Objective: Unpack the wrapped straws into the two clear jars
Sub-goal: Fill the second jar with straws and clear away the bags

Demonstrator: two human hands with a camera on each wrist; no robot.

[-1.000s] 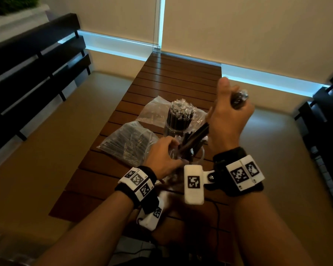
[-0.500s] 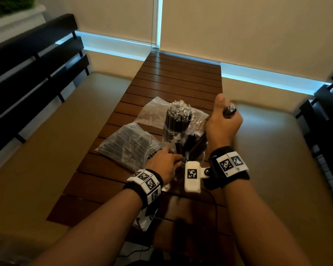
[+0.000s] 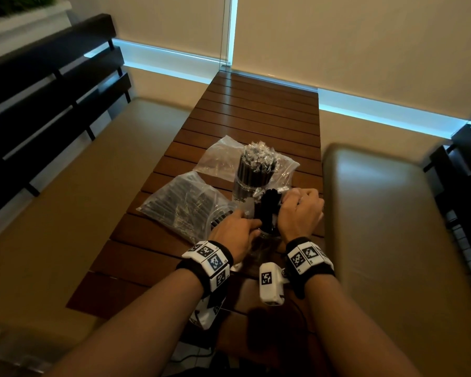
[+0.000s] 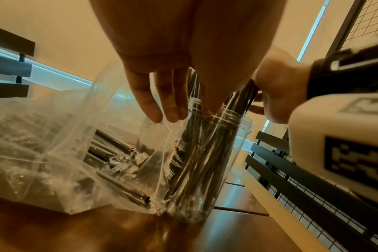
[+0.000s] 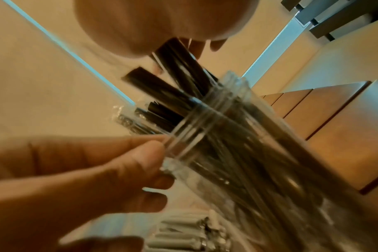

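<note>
The near clear jar (image 3: pixel 267 240) stands on the wooden table with black wrapped straws (image 3: pixel 268 210) upright in it. My left hand (image 3: pixel 235 229) holds that jar (image 4: pixel 205 170) at its threaded neck, thumb and fingers (image 4: pixel 171 109) on the rim. My right hand (image 3: pixel 299 210) grips the tops of the straws (image 5: pixel 179 68) above the jar's (image 5: pixel 248 153) mouth, its fingers curled round them. Just beyond, a second clear jar (image 3: pixel 252 180) is packed with wrapped straws. A clear bag of wrapped straws (image 3: pixel 185 208) lies left of the near jar, its open mouth (image 4: pixel 86 153) toward it.
An emptied clear bag (image 3: pixel 220 156) lies under and behind the far jar. The slatted table (image 3: pixel 256 112) runs away to a wall with blinds. Padded benches (image 3: pixel 378 213) flank it on both sides, with dark slatted backrests (image 3: pixel 52 104).
My right hand came down from its raised spot with the straws it held, and they now stand in the near jar. My left hand stayed at the jar's neck.
</note>
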